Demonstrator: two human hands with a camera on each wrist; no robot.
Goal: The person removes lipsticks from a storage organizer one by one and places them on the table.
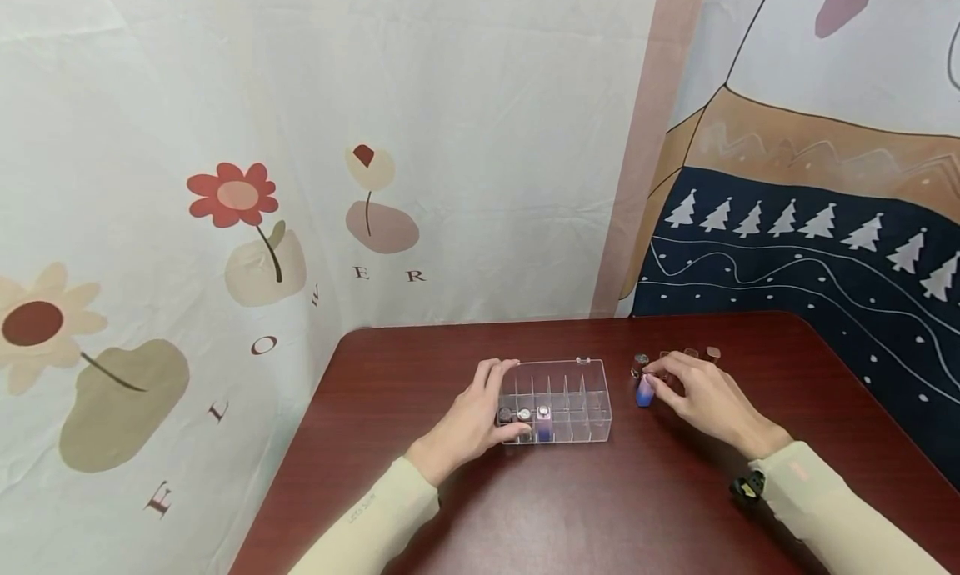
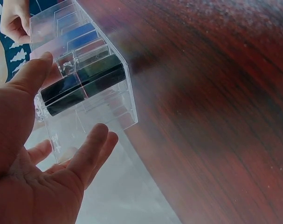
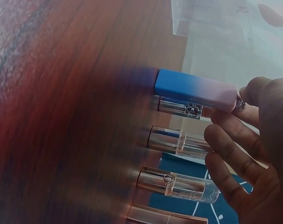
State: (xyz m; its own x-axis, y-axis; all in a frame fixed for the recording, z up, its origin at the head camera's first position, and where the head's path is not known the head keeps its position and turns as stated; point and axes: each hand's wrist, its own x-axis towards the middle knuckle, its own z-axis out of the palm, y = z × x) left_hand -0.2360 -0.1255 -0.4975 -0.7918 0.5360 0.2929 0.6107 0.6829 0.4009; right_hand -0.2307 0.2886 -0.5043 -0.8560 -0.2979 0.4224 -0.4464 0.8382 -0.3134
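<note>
A clear divided box [image 1: 588, 402] stands on the table, several lipsticks in its left front compartments. My left hand [image 1: 465, 417] holds the box's left end, thumb at the front and fingers behind. Inside are a black tube [image 2: 83, 86] and a blue-to-pink lipstick [image 1: 544, 427]. To the right of the box, my right hand [image 1: 705, 392] pinches another blue-to-pink lipstick [image 3: 192, 88] by its silver top between thumb and finger. It looks upright, its blue end down; whether it touches the table I cannot tell.
Beside the right hand stand a silver-based tube [image 3: 174, 106], two tubes with clear tops, one of them a rose-gold tube [image 3: 171, 184], and a copper-coloured tube [image 3: 167, 215]. The reddish-brown table [image 1: 555, 508] ends at a printed cloth [image 1: 480, 142] behind.
</note>
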